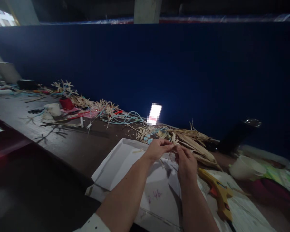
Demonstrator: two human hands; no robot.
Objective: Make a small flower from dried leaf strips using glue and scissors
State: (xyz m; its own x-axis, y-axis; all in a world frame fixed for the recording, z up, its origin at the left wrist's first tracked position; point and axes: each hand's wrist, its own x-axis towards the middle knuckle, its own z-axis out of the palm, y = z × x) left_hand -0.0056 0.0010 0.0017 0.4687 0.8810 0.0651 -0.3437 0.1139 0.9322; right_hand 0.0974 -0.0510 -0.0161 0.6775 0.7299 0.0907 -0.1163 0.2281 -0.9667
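Head view: sound handling of the small pale piece (174, 139), held above the white box (113, 166) beside the dried husks (197, 149), would in my judgement call for light, steady pressure, one side bracing while the other works, as dry-looking material may split. The left hand (159, 149) and right hand (186, 160) each pinch it narrowly between thumb and fingers, fingertips close together; its exact form cannot be told.
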